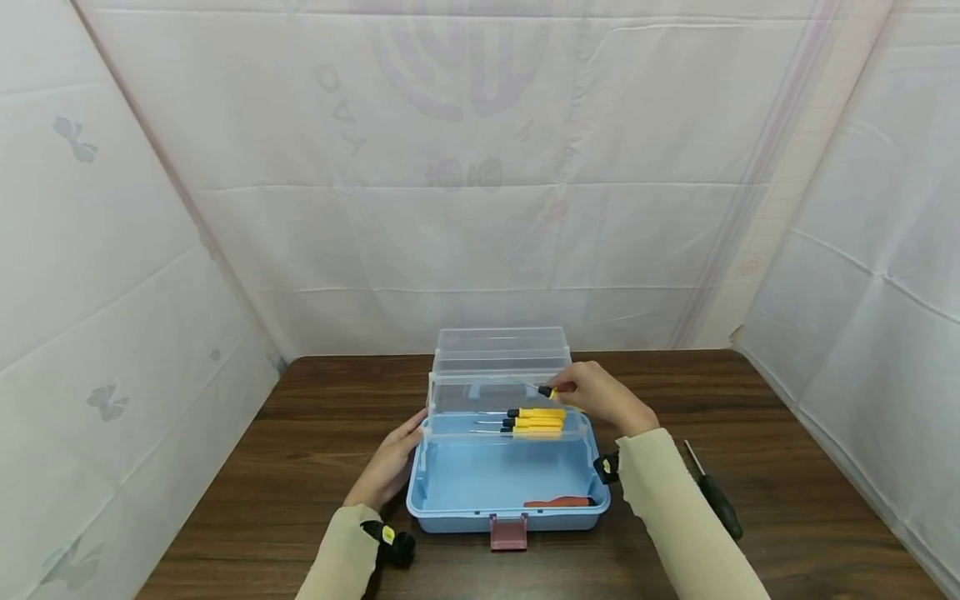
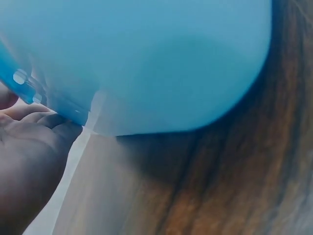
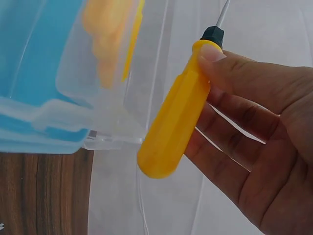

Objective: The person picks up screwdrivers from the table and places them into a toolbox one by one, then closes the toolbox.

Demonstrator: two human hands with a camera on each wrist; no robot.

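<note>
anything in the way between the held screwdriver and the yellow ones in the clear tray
No loose item in the head view lies between the held screwdriver and the three yellow screwdrivers; whether the wall of the clear tray intervenes, I cannot tell.

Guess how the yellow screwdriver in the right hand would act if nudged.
The yellow screwdriver would probably stay stiff, given its straight, metallic-looking shaft. Its flat-sided handle might resist rolling, and its smooth surface could feel slightly slippery.

Held screwdriver [image 3: 173, 122]: tip beyond top edge, right wrist view.
</note>
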